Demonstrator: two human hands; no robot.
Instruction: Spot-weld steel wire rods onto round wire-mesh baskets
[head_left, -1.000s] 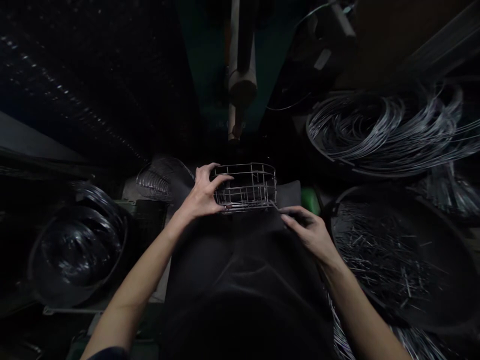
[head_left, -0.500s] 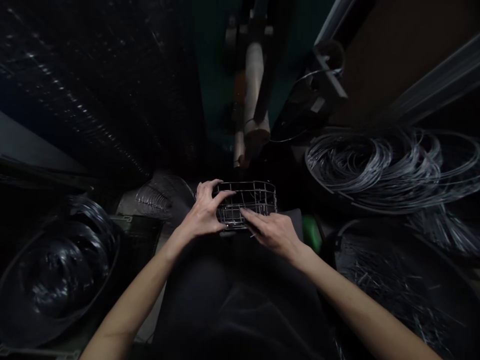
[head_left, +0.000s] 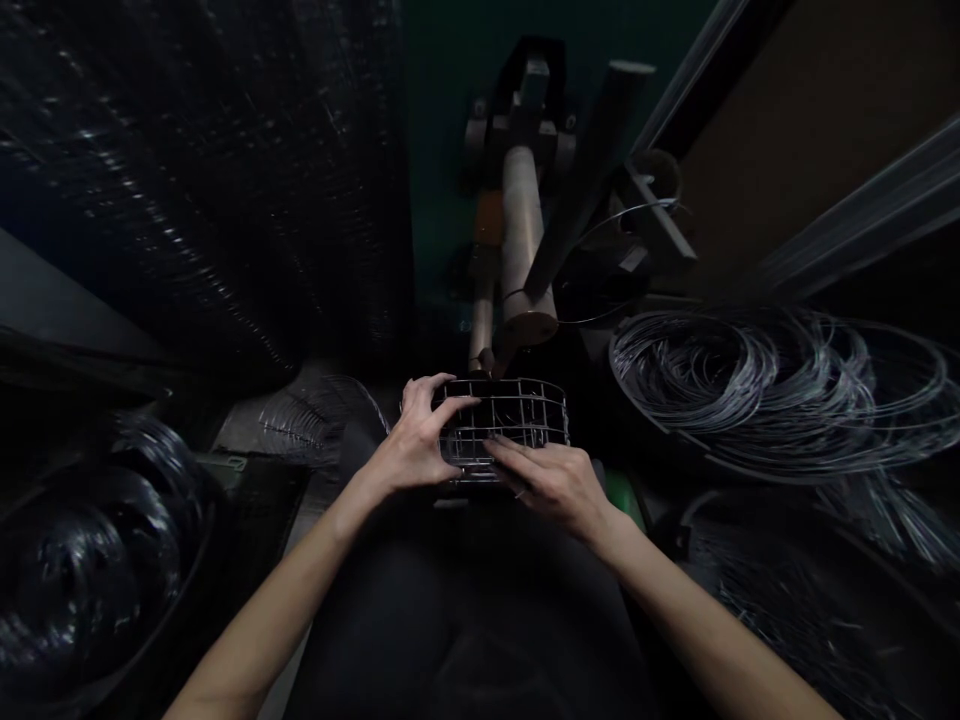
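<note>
A small wire basket with a grid of shiny wires is held in front of me, close below the tip of a machine arm. My left hand grips its left end, thumb at the near bottom edge and fingers over the upper rim. At the near right side, my right hand has its fingers closed against the lower wires; a tiny light bit shows by its fingers, too small to name. The basket's lower near part is partly covered by the right fingers.
The machine's metal cylinder and a slanting dark bar stand ahead. Coils of wire fill a container at right, above a bin of loose wire pieces. More wire rings lie at left. A green object sits beside my right wrist.
The view has tilted up, so the machine and bins appear lower and more of the machine shows. Both hands keep the same grip on the wire basket, which sits nearer the machine's tip in view.
</note>
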